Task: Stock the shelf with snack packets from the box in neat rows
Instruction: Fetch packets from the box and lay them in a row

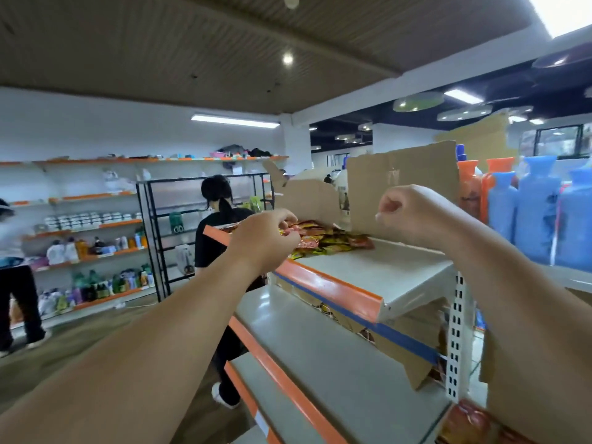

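Red and yellow snack packets (330,240) lie in a loose pile at the far left end of the top shelf (378,270), a grey board with an orange front lip. My left hand (266,238) reaches over the lip, its fingers pinching a packet at the pile's near edge. My right hand (413,213) hovers above the shelf to the right of the pile, fingers curled shut with nothing visible in them. A cardboard box (397,334) with blue tape sits on the shelf below, mostly hidden under the top board.
Torn cardboard panels (403,184) stand behind the pile. Blue and orange hot-water bottles (538,213) line the right side. Lower grey shelves (320,357) step out toward me. One person (217,232) stands beyond the shelf end and another (12,270) at far left by wall shelving.
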A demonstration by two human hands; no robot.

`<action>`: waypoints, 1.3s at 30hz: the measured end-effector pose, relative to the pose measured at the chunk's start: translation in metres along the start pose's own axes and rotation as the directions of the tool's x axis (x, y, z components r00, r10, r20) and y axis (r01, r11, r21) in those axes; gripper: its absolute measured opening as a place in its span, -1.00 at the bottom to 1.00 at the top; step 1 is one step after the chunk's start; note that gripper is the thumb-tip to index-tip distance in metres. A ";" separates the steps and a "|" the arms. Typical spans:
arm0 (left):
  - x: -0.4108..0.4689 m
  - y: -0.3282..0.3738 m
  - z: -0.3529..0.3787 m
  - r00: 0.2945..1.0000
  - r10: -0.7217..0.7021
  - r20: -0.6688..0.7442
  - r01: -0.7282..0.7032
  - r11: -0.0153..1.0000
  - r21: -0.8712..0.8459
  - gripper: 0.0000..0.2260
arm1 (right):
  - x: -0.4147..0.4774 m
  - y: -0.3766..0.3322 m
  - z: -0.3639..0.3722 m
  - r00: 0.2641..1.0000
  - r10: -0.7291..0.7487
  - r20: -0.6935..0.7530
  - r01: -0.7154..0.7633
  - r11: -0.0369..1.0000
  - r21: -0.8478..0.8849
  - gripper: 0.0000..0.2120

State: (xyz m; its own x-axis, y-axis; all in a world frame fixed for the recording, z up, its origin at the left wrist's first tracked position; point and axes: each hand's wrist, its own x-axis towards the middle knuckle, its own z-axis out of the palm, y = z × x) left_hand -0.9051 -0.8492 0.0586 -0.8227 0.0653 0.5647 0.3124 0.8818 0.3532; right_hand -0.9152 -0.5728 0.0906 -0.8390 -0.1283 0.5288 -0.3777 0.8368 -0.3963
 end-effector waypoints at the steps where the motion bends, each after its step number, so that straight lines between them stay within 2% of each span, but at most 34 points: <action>1: 0.011 -0.001 0.007 1.000 -0.005 0.016 0.005 1.000 -0.001 -0.68 | 0.010 0.006 0.004 1.000 0.002 0.009 -0.002 1.000 -0.005 -0.91; 6: 0.056 -0.011 0.045 0.997 -0.024 0.079 0.024 1.000 0.009 -0.68 | 0.046 0.031 0.023 0.999 0.029 0.033 -0.028 0.999 -0.036 -0.89; 15: 0.107 -0.048 0.106 0.983 -0.065 0.171 0.066 0.998 -0.004 -0.68 | 0.080 0.071 0.078 0.971 0.161 0.178 -0.137 0.980 -0.141 -0.93; 19: 0.124 -0.065 0.121 0.979 -0.029 0.203 0.029 1.000 0.002 -0.58 | 0.094 0.071 0.088 0.960 0.201 0.193 -0.163 0.967 -0.198 -0.93; 25: 0.153 -0.095 0.133 0.943 0.177 0.283 -0.180 0.984 -0.017 -0.52 | 0.133 0.038 0.092 0.919 0.312 0.241 -0.214 0.908 -0.360 -0.93; 28: 0.170 -0.110 0.137 0.880 0.319 0.351 -0.325 0.945 -0.045 -0.50 | 0.160 0.018 0.091 0.891 0.375 0.257 -0.225 0.856 -0.466 -0.89; 31: 0.182 -0.123 0.140 0.804 0.462 0.375 -0.477 0.877 -0.056 -0.54 | 0.181 0.004 0.105 0.853 0.461 0.247 -0.232 0.757 -0.611 -0.74; 34: 0.193 -0.130 0.143 0.750 0.580 0.318 -0.594 0.802 -0.062 -0.71 | 0.190 0.009 0.132 0.785 0.576 0.227 -0.353 0.718 -0.600 -0.70; 37: 0.204 -0.130 0.145 0.712 0.658 0.245 -0.640 0.752 -0.159 -0.81 | 0.189 0.025 0.161 0.697 0.685 0.211 -0.478 0.663 -0.576 -0.71; 39: 0.212 -0.126 0.143 0.689 0.704 0.171 -0.677 0.709 -0.197 -0.84 | 0.186 0.036 0.172 0.695 0.700 0.166 -0.513 0.644 -0.568 -0.67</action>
State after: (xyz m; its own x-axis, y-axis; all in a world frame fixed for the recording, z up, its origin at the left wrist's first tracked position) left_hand -1.1871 -0.8798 0.0271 -0.4277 0.7459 0.5107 0.8719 0.4895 0.0152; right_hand -1.1526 -0.6576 0.0461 -0.9123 0.4081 -0.0339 0.4094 0.9069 -0.0998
